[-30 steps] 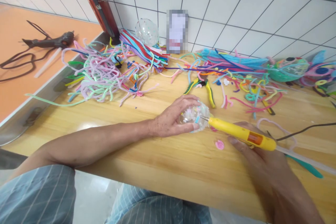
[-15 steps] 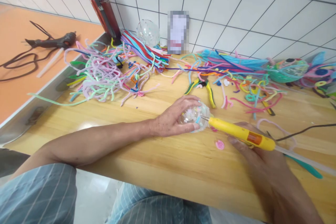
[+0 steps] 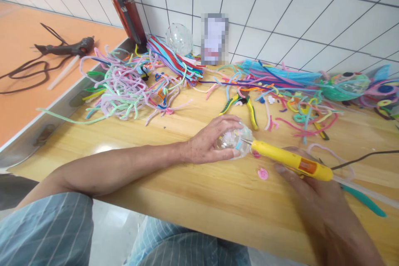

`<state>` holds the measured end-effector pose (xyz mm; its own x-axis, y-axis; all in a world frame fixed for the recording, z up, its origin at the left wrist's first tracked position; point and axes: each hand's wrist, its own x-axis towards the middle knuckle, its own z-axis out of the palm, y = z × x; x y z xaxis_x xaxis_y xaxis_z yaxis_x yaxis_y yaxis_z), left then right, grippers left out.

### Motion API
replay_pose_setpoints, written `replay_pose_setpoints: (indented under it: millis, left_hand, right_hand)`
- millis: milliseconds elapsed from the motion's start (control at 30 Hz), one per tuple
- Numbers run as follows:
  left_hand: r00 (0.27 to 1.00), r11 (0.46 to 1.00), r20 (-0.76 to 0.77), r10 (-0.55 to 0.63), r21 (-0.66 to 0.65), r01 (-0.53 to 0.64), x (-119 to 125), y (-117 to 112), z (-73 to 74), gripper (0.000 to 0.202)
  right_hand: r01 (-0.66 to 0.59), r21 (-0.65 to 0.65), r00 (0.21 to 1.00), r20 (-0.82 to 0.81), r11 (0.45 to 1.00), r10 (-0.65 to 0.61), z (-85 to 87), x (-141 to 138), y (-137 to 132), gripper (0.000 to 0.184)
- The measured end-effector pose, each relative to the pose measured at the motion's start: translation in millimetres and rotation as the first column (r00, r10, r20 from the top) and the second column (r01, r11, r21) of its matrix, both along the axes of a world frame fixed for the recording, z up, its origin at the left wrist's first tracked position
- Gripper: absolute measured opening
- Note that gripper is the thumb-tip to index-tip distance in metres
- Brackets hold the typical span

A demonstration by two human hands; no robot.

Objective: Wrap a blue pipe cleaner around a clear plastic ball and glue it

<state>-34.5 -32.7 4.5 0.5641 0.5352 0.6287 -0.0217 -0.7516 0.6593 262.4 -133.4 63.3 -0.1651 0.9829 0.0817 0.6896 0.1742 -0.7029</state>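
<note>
glue tip at a clear ball on the wooden table

we see the left hand (image 3: 207,143) reaching in from eight o'clock, its fingers curled round a clear ball (image 3: 232,141) that rests on the wooden table (image 3: 174,191), a little right of the middle of the view. the thumb lies along the ball's near side and the other fingers arch over its top. specks of colour show through the shell.

from four o'clock the right hand (image 3: 314,199) holds a yellow glue pen (image 3: 289,160), fingers closed beneath the barrel. the metal tip sits at the ball's right side, and it seems to touch the shell, though at this size we cannot be sure. a dark cord trails away at three o'clock.

a small pink rosette (image 3: 262,173) lies on the wood at four o'clock of the ball, just below the pen. pliers (image 3: 246,108) with yellow and green grips lie at one o'clock, near the fingertips. a loose tangle of pipe cleaners (image 3: 124,87) spreads at ten o'clock, with a second clear globe (image 3: 178,38) and a red flask (image 3: 124,4) beyond it by the tiled wall (both well apart from the hands). at nine o'clock, on the orange surface (image 3: 18,104), lies a black glue gun (image 3: 67,48).
</note>
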Motion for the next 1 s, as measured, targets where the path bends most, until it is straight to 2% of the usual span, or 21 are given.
replay_pose_setpoints:
  millis: [233,367,633,1000]
  left_hand:
    - [1.0,1.0,0.01,-0.018,0.012,0.018,0.3,0.1,-1.6,0.066]
    - [1.0,1.0,0.009,-0.022,-0.014,0.022,0.2,0.6,-2.3,0.066]
    - [1.0,1.0,-0.002,0.002,0.026,-0.002,-0.2,-0.1,-0.4,0.064]
    - [1.0,0.999,0.015,0.003,0.04,-0.004,2.0,1.6,-3.6,0.066]
  right_hand:
    - [-0.046,0.002,0.998,0.046,0.999,0.046,-3.9,5.8,-0.7,0.019]
    - [-0.025,0.005,0.998,0.053,1.0,0.024,-2.0,3.5,-1.3,0.017]
    - [0.012,-0.013,0.998,0.06,1.0,-0.011,-2.6,0.3,-1.4,0.022]
    - [-0.001,0.042,1.0,0.014,0.999,0.0,6.1,3.1,-0.3,0.019]
